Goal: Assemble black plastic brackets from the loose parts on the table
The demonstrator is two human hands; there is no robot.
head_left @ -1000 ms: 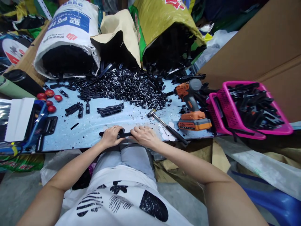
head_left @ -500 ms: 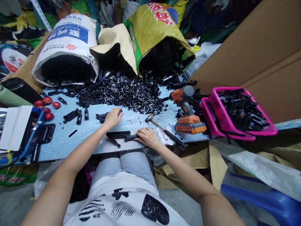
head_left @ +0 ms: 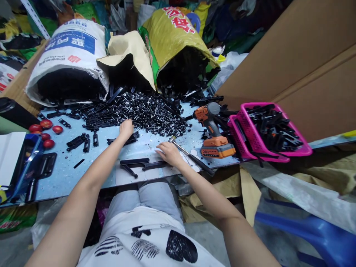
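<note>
My left hand [head_left: 126, 128] reaches to the near edge of a heap of small black plastic parts with metal pins [head_left: 150, 111]. Its fingers point away from me and are hidden, so whether it grips anything does not show. Just below it lie several black strips [head_left: 130, 139]. Over the front of the table hovers my right hand [head_left: 170, 152], fingers apart and seemingly holding nothing. Beside it, to the right, is a hammer [head_left: 196, 157]. A hinged black plastic arm [head_left: 135, 161] and another black piece [head_left: 154, 165] lie on the pale board in front of me.
A cordless drill [head_left: 213, 129] stands right of the heap, beside pink baskets [head_left: 302, 150] of black parts. Sacks [head_left: 178, 33] lie open at the back. Red fruits [head_left: 46, 124] and a blue tray [head_left: 37, 152] are on the left. Cardboard [head_left: 292, 70] walls the right.
My left hand has moved forward from the black strips to the heap. My right hand has left the black piece, which now lies on the board, and shifted toward the hammer head.
</note>
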